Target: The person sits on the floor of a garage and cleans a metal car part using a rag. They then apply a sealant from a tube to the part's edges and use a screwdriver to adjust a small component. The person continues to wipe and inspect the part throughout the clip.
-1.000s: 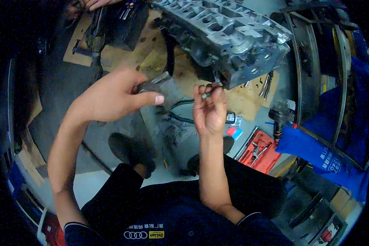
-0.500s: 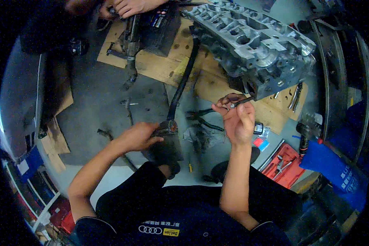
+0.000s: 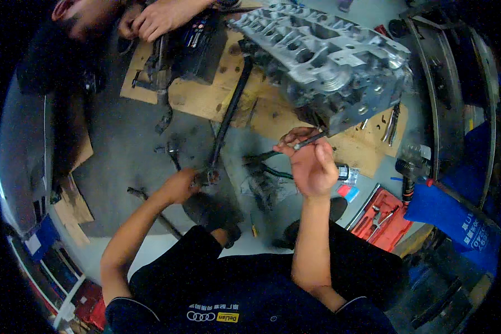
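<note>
A silver engine cylinder head (image 3: 328, 61) stands raised at the upper right. My right hand (image 3: 314, 170) is palm up below its near lower corner. Its fingers are closed on a thin dark rod (image 3: 312, 139) that points up to that corner. A long black bar (image 3: 232, 114) slants down from the cylinder head's left end. My left hand (image 3: 182, 186) is curled beside the bar's lower end, near a small metal tool (image 3: 173, 155). What its fingers hold, if anything, is hidden. Dark-handled pliers (image 3: 270, 167) lie left of my right hand.
Stained cardboard (image 3: 192, 97) covers part of the floor. At the upper left, another person's hands (image 3: 161, 19) rest on a metal pipe part (image 3: 162, 83). A red tool case (image 3: 381, 220), a spray can (image 3: 407, 186) and a blue bag (image 3: 442, 214) sit at the right.
My left hand has drawn a little left from the bar's lower end. The view has shifted slightly. My right hand still holds the rod by the cylinder head's corner.
</note>
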Demonstrator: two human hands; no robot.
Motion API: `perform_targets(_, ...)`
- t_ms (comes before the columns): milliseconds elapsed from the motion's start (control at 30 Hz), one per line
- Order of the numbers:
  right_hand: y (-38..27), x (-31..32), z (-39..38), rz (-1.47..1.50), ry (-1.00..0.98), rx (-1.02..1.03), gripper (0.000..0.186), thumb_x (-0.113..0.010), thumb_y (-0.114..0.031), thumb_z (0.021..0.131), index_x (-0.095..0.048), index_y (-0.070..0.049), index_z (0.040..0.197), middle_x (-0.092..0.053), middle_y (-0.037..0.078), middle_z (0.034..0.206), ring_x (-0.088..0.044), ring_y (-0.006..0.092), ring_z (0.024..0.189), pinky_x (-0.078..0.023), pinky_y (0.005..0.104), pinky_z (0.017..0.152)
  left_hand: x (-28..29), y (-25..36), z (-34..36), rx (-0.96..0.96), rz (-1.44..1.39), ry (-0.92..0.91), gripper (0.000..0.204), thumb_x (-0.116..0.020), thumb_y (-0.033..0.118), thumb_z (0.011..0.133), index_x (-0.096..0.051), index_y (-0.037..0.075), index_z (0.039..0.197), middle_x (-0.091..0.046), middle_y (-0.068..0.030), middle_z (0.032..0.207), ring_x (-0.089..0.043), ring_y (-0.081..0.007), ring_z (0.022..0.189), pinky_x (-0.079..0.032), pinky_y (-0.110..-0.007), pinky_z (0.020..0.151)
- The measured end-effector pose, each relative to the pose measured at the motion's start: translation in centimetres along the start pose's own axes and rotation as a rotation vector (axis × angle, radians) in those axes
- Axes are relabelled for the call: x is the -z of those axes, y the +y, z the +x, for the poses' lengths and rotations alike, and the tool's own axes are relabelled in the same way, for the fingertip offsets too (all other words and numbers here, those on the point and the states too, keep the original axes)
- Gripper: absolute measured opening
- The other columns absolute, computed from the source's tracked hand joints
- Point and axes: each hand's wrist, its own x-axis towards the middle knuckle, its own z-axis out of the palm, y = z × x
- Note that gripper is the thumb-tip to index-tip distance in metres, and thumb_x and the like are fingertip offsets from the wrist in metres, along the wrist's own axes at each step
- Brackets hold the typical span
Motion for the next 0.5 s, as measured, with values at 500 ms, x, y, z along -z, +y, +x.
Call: perform_targets(500, 4.3, 3.1, -0.3, 0.39, 0.706, 0.018, 0.019, -0.065, -0.02, 0.087, -0.063, -0.008, 0.101, -0.067, 0.007, 0.095, -0.063, 0.0246, 0.091, -0.052, 0.0416, 0.09, 16.4, 28.2, 4.9, -0.258, -0.702, -0.213, 0.04, -0.057, 0.028, 0.107, -0.062, -0.005, 0.128, -0.073, -0.015, 0.107, -0.071, -0.0262, 0.098, -0.058, -0.04, 0.088)
